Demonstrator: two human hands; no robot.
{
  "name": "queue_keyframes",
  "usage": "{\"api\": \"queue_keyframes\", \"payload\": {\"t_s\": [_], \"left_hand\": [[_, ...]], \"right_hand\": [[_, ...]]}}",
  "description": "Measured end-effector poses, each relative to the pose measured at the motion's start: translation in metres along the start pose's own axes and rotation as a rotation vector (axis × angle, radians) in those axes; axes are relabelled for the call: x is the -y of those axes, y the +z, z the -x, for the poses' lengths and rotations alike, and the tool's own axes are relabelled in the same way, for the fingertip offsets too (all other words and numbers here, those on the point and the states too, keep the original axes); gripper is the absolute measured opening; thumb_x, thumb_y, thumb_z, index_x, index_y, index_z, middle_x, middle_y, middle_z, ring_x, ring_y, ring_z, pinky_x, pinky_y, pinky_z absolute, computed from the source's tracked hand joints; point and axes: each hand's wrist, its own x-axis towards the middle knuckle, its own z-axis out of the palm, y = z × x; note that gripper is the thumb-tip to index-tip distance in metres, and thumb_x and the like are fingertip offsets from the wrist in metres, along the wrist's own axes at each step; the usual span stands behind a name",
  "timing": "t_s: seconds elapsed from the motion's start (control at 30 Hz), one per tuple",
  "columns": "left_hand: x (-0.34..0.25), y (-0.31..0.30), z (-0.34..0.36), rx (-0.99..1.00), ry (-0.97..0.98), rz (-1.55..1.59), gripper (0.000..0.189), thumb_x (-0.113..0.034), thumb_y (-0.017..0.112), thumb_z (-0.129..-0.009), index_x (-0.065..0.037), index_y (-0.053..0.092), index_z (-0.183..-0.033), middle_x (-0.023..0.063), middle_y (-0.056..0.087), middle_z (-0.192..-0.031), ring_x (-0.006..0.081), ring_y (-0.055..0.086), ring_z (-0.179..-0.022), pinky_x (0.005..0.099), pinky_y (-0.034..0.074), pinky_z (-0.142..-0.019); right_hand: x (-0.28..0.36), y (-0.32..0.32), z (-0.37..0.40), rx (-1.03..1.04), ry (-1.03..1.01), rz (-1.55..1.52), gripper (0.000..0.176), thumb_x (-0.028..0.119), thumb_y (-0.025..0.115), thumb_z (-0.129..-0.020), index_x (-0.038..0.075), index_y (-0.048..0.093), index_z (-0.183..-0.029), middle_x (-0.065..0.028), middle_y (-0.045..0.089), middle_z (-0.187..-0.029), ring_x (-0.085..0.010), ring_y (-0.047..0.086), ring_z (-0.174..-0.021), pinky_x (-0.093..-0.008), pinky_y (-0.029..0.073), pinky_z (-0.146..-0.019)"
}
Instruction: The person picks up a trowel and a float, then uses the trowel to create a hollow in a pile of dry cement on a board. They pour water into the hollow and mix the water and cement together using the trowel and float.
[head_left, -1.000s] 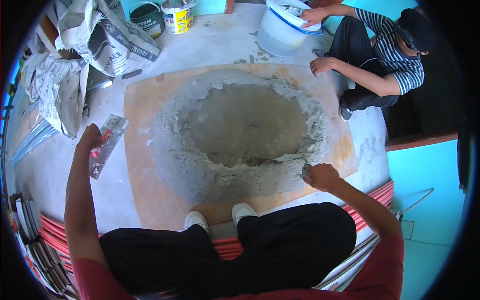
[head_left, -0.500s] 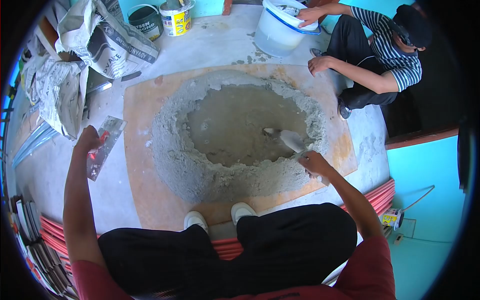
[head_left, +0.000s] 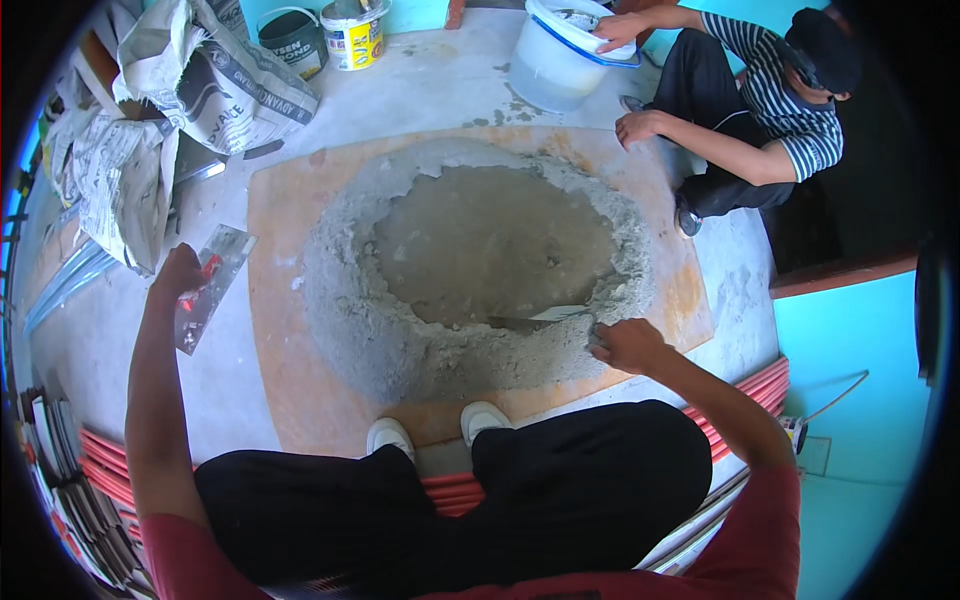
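Note:
A ring of grey powdery mix surrounds a pool of murky water on a brown board. My right hand, at the ring's near right edge, is closed round the handle of a trowel; the blade lies over the pool's near edge, its tip at the wet mix. Off the board's left side, my left hand grips the red handle of a flat rectangular steel float, held above the pale floor.
A co-worker crouches at the back right, one hand at a white bucket. Torn paper bags, a dark bucket and a yellow-labelled pail stand at the back left. Red pipes run behind my feet.
My right hand has moved slightly nearer to me, and the trowel blade has swung from inside the pool to its near edge. The left hand has barely moved.

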Motion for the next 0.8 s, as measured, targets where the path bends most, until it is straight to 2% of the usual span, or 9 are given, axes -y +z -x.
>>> {"api": "queue_keyframes", "payload": {"t_s": [0.07, 0.1, 0.2, 0.3, 0.4, 0.5, 0.6, 0.7, 0.8], "left_hand": [[-0.012, -0.012, 0.004, 0.141, -0.06, -0.039, 0.022, -0.011, 0.068, -0.068, 0.01, 0.062, -0.071, 0.025, 0.065, -0.073, 0.0334, 0.067, -0.067, 0.0386, 0.053, -0.063], [-0.015, -0.017, 0.006, 0.211, -0.091, -0.058, 0.022, -0.011, 0.067, -0.068, 0.01, 0.062, -0.072, 0.0246, 0.065, -0.073, 0.033, 0.067, -0.067, 0.0385, 0.053, -0.063], [-0.009, -0.014, 0.006, 0.185, -0.107, -0.041, 0.023, -0.012, 0.068, -0.069, 0.009, 0.062, -0.07, 0.0255, 0.064, -0.073, 0.0318, 0.067, -0.07, 0.0387, 0.053, -0.064], [-0.006, -0.015, 0.007, 0.16, -0.1, -0.065, 0.026, -0.014, 0.069, -0.069, 0.01, 0.061, -0.075, 0.026, 0.064, -0.076, 0.0328, 0.067, -0.074, 0.0385, 0.053, -0.066], [-0.007, -0.015, 0.009, 0.13, -0.098, -0.058, 0.031, -0.016, 0.07, -0.069, 0.011, 0.06, -0.081, 0.0271, 0.064, -0.082, 0.0343, 0.066, -0.079, 0.0386, 0.053, -0.067], [0.003, -0.005, -0.002, 0.131, -0.05, -0.169, 0.035, -0.018, 0.07, -0.068, 0.011, 0.059, -0.084, 0.0286, 0.063, -0.088, 0.0358, 0.065, -0.084, 0.0389, 0.053, -0.069], [0.003, -0.006, 0.0, 0.157, -0.086, -0.07, 0.034, -0.019, 0.07, -0.068, 0.01, 0.059, -0.082, 0.03, 0.062, -0.09, 0.037, 0.064, -0.087, 0.0397, 0.053, -0.071], [-0.002, -0.007, -0.001, 0.148, -0.044, -0.097, 0.033, -0.018, 0.07, -0.068, 0.01, 0.06, -0.081, 0.0298, 0.062, -0.088, 0.036, 0.064, -0.087, 0.04, 0.052, -0.073], [-0.007, -0.006, -0.003, 0.13, -0.026, -0.092, 0.032, -0.017, 0.071, -0.068, 0.01, 0.06, -0.08, 0.028, 0.064, -0.085, 0.0346, 0.066, -0.083, 0.0397, 0.052, -0.071]], "right_hand": [[0.013, 0.009, -0.017, 0.008, 0.005, -0.019, 0.038, 0.043, 0.052, -0.085, 0.007, 0.058, -0.098, -0.0176, 0.063, -0.073, -0.0374, 0.062, -0.073, -0.0483, 0.048, -0.069], [0.016, 0.013, -0.024, -0.058, -0.019, -0.045, 0.039, 0.042, 0.053, -0.085, 0.006, 0.059, -0.098, -0.018, 0.063, -0.073, -0.0377, 0.062, -0.074, -0.0484, 0.049, -0.07], [0.023, 0.024, -0.038, -0.112, 0.006, -0.142, 0.038, 0.04, 0.053, -0.086, 0.002, 0.06, -0.091, -0.0192, 0.063, -0.075, -0.0367, 0.063, -0.077, -0.0477, 0.049, -0.072], [0.026, 0.025, -0.046, -0.185, 0.054, -0.218, 0.038, 0.037, 0.055, -0.085, 0.0, 0.061, -0.089, -0.0208, 0.063, -0.077, -0.037, 0.063, -0.076, -0.0475, 0.049, -0.07], [0.031, -0.013, -0.049, 0.119, 0.338, -0.784, 0.038, 0.036, 0.056, -0.085, -0.001, 0.061, -0.091, -0.0232, 0.064, -0.081, -0.0372, 0.063, -0.08, -0.0477, 0.049, -0.071], [0.02, -0.022, -0.043, 0.057, 0.245, -0.589, 0.038, 0.035, 0.055, -0.086, -0.002, 0.061, -0.092, -0.025, 0.064, -0.086, -0.0367, 0.063, -0.083, -0.0477, 0.048, -0.074], [0.041, -0.037, -0.017, -0.058, 0.102, -0.289, 0.038, 0.036, 0.055, -0.086, -0.002, 0.061, -0.091, -0.0233, 0.064, -0.084, -0.0362, 0.063, -0.082, -0.0473, 0.049, -0.074], [0.071, -0.042, -0.013, 0.023, -0.042, -0.099, 0.038, 0.037, 0.053, -0.086, -0.001, 0.061, -0.088, -0.022, 0.064, -0.081, -0.0363, 0.063, -0.08, -0.0473, 0.049, -0.073], [0.088, -0.012, -0.04, -0.048, -0.093, -0.128, 0.038, 0.037, 0.053, -0.085, 0.0, 0.06, -0.087, -0.0211, 0.063, -0.08, -0.0364, 0.062, -0.082, -0.048, 0.048, -0.072]]}}
